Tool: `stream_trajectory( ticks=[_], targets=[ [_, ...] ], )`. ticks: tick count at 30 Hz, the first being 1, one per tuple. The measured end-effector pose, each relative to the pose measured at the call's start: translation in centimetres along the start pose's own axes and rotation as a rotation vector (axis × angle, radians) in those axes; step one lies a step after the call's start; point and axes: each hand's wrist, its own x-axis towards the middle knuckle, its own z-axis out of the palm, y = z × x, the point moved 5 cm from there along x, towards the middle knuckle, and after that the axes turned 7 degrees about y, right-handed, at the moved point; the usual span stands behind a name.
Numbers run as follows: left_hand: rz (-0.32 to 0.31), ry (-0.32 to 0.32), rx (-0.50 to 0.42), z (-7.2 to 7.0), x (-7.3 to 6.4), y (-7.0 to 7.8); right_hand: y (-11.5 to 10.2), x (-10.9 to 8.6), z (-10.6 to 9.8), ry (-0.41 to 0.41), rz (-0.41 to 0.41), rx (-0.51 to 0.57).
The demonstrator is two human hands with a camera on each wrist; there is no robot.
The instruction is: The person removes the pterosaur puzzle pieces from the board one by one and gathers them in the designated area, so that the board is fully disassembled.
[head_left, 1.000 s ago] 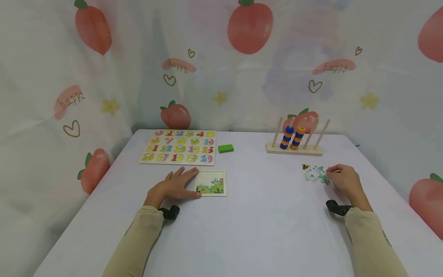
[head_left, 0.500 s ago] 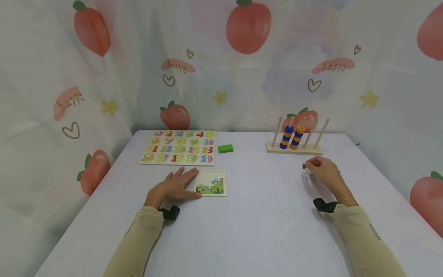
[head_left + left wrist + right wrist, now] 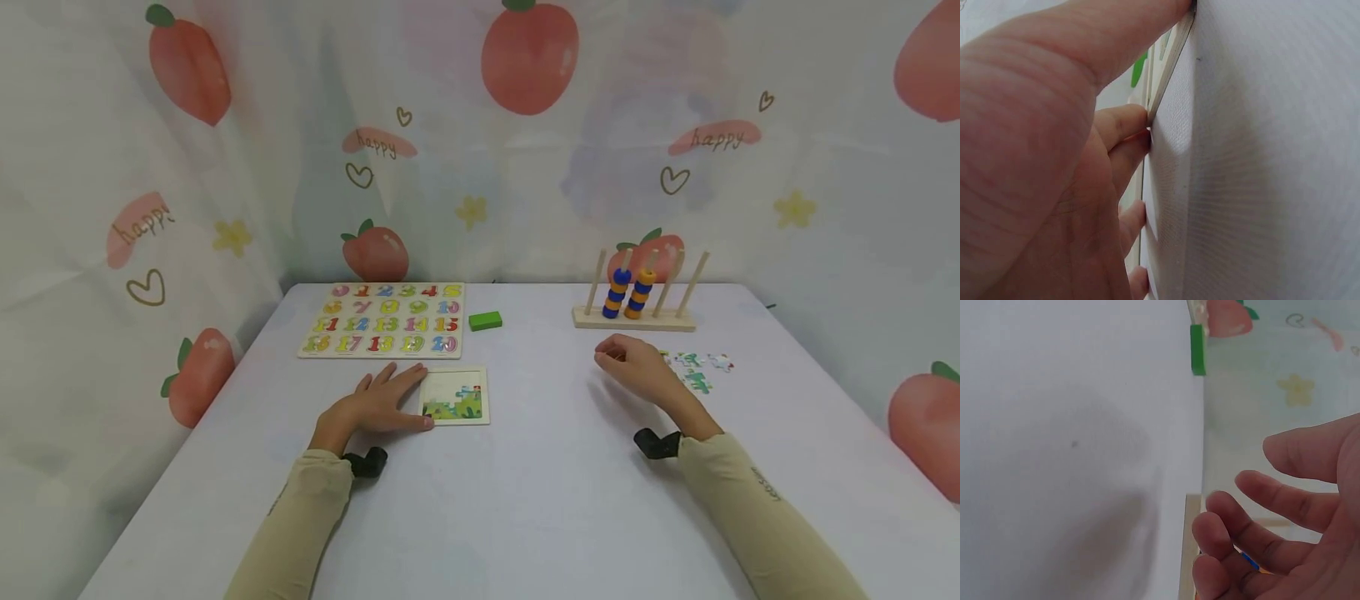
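In the head view my left hand (image 3: 382,404) rests at the left edge of a small framed jigsaw puzzle (image 3: 484,396). Its fingers are spread and fairly straight, the thumb at the near corner and the index finger at the far one. Green pieces fill the lower part of the frame; the upper part shows bare board. My right hand (image 3: 633,367) is over the table left of several loose jigsaw pieces (image 3: 697,382), partly covering them. The right wrist view shows its fingers loosely bent, with a gap between thumb (image 3: 1300,450) and index finger and nothing held.
A wooden number board (image 3: 382,321) lies at the back left, a green block (image 3: 485,321) beside it. Behind my right hand stands a peg rack (image 3: 633,317) with blue and orange beads on two pegs. A printed curtain (image 3: 450,125) closes off the back.
My right hand has moved left, off the loose pieces, uncovering some of them, including a whitish one with red. My left hand and the framed puzzle have stayed put.
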Motion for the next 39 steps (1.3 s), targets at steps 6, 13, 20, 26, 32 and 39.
stream_trajectory(
  ticks=[6, 13, 20, 26, 32, 39],
  targets=[
    [0.003, 0.006, 0.008, 0.0, 0.0, -0.1, -1.9, 0.7, 2.2, -0.058, -0.021, 0.035],
    [0.003, 0.005, 0.001, -0.1, -0.1, 0.0, -4.0, 1.3, 4.4, -0.130, -0.019, 0.107],
    [-0.008, 0.002, -0.001, -0.1, -0.1, -0.1, -5.7, 1.4, 6.6, -0.170, -0.011, 0.118],
    [-0.007, 0.002, -0.002, -0.2, -0.1, 0.0, -7.3, 1.6, 8.6, -0.210, 0.002, 0.173],
    [-0.006, 0.002, 0.001, -0.1, 0.0, -0.2, -8.5, 1.7, 10.6, -0.237, -0.005, 0.167],
    [-0.011, -0.003, -0.004, 0.0, 0.1, -0.4, -9.9, 1.9, 12.0, -0.260, -0.067, 0.176]
  ],
)
